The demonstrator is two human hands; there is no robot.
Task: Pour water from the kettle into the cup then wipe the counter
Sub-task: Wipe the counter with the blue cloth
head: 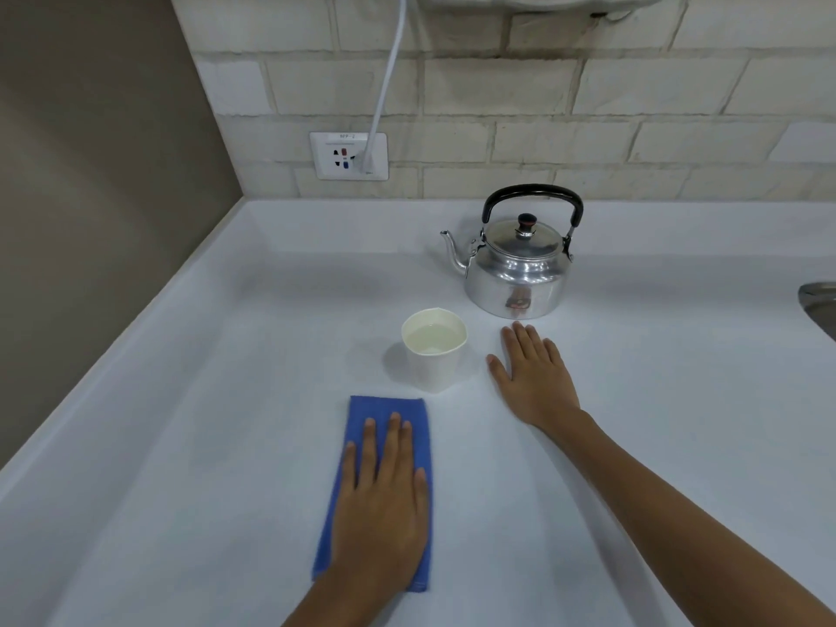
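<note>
The white surface [203, 400] fills most of the view and runs back to a tiled wall [543, 83] at 12 o'clock. The metal kettle [515, 269] stands upright toward 1 o'clock, lid on, black handle raised, spout pointing to 9 o'clock. A folded blue cloth [384, 414] lies flat at 6 o'clock. The left hand [382, 500] rests on the cloth, palm down, fingers straight and spread, pressing rather than gripping. The right hand [534, 377] lies flat on the bare surface at 3 o'clock of the cup, fingers extended, holding nothing, fingertips just short of the kettle's base. The white paper cup [434, 350] stands upright between cloth and kettle, with water inside. A socket [348, 156] with a white cable [384, 83] plugged in sits on the wall at 11 o'clock.
</note>
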